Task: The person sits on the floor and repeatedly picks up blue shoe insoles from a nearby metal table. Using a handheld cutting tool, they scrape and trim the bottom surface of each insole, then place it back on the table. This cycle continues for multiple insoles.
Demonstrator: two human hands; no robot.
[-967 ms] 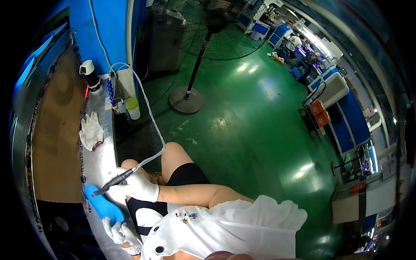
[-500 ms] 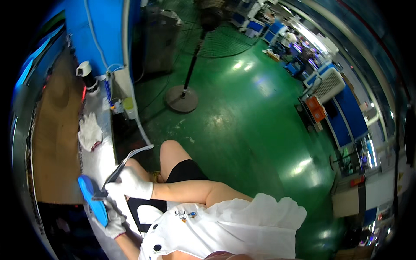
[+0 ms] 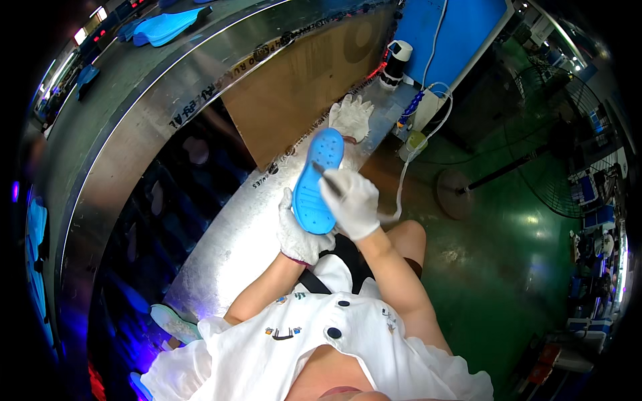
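A blue shoe sole [image 3: 309,194], dotted with small holes at its far end, is held tilted over the metal bench. My left hand [image 3: 301,242], in a white knit glove, wraps round its near end from below. Above the sole, my right hand [image 3: 356,206], also gloved, is closed on a slim dark tool [image 3: 328,178]. The tool's tip lies over the sole's right edge; whether it touches cannot be seen. A white cord [image 3: 401,190] runs down behind my right wrist, and where it ends is hidden.
A spare white glove [image 3: 351,117] lies on the bench [image 3: 224,267] beside a cardboard sheet [image 3: 301,93]. Behind stands a white-and-black bottle [image 3: 396,63]. Blue soles [image 3: 167,27] lie on a belt at upper left. A standing fan [image 3: 558,144] is at right.
My view has swung left toward the bench and belt. The sole now shows its holed face, raised between my hands; my right hand has the tool over its edge.
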